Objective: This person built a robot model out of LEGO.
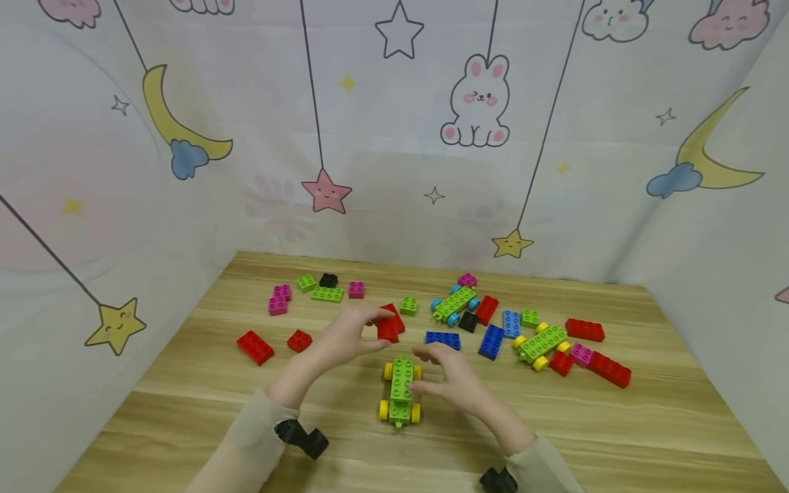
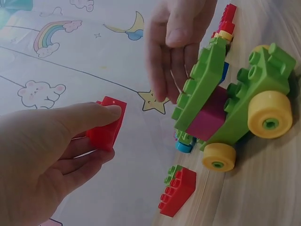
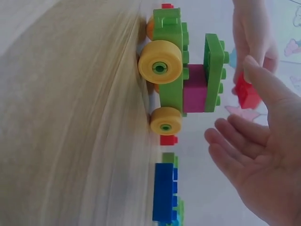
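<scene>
My left hand pinches a red brick between thumb and fingers, raised beyond the far end of a toy car. This car stands on the table with a green studded base and yellow wheels. On its base sits a magenta brick, topped by a long green brick that overhangs it. To the car's right, my right hand has its fingers loosely spread and holds nothing. Behind the held brick lies another red brick on the table.
Blue bricks and two more green cars, one with blue wheels and one with yellow wheels, lie right of centre. Red bricks lie on the left, with magenta bricks further back. A patterned cloth hangs behind the table.
</scene>
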{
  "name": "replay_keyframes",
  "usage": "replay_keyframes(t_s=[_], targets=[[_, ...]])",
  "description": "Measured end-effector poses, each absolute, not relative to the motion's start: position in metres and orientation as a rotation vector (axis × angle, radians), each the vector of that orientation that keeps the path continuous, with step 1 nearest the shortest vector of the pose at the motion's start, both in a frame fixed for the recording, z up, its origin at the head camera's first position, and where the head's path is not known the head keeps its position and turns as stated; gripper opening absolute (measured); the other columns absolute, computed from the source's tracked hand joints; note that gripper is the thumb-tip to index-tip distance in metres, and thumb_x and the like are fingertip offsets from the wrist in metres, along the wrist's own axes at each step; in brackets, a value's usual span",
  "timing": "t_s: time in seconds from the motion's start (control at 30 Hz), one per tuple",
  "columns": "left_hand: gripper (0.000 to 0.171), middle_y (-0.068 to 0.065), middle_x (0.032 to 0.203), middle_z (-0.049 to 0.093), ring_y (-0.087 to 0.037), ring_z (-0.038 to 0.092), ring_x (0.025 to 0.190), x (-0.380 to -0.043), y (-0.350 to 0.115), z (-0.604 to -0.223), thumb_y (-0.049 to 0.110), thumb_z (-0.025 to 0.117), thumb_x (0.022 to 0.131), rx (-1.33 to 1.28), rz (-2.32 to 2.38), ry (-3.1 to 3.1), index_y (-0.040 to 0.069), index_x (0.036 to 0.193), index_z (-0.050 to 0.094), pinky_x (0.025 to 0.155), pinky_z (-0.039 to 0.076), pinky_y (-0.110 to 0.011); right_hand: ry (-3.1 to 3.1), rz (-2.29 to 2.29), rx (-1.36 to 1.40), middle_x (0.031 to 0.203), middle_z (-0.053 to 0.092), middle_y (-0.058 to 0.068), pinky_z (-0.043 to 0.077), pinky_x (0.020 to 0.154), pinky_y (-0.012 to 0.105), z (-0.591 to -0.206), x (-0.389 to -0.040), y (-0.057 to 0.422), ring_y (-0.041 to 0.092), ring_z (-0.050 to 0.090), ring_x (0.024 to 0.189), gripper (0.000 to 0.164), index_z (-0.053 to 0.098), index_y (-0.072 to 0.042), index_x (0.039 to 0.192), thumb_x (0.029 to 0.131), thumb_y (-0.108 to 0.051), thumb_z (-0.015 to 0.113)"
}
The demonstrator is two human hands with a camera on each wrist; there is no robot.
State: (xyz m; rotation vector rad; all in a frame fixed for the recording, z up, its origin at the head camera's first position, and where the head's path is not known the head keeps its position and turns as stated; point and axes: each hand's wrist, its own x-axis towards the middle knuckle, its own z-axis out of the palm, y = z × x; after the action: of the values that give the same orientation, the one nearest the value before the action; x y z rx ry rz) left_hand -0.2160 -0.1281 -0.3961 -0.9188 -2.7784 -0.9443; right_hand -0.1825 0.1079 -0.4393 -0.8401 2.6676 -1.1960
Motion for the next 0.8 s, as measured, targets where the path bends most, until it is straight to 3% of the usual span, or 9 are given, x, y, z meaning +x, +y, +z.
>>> replay_keyframes(t_s=[0.23, 0.8], targets=[[0.043, -0.008, 0.115, 0.07, -0.023, 0.065, 0.105, -0.204, -0.12, -0.396, 0.015, 0.076, 0.085, -0.991, -0.955, -2.818, 0.003, 0.124, 0.064, 0.091, 0.055, -0.041, 2.755, -1.323, -0.811, 0.123, 0.065, 0.013, 0.051, 0.096, 0.048, -0.438, -0.184, 0.108, 0.03, 0.061, 0.113, 0.043, 0.061, -0.002, 0.126, 0.088, -0.02, 0.073], [0.052, -0.009, 0.111, 0.07, -0.022, 0.068, 0.1, -0.194, -0.11, -0.402, 0.016, 0.079, 0.082, -1.058, -1.039, -2.838, 0.0, 0.128, 0.062, 0.088, 0.056, -0.04, 2.759, -1.34, -0.813, 0.123, 0.067, 0.012, 0.053, 0.094, 0.049, -0.433, -0.179, 0.106, 0.03, 0.064, 0.111, 0.042, 0.064, -0.004, 0.125, 0.088, -0.022, 0.073]])
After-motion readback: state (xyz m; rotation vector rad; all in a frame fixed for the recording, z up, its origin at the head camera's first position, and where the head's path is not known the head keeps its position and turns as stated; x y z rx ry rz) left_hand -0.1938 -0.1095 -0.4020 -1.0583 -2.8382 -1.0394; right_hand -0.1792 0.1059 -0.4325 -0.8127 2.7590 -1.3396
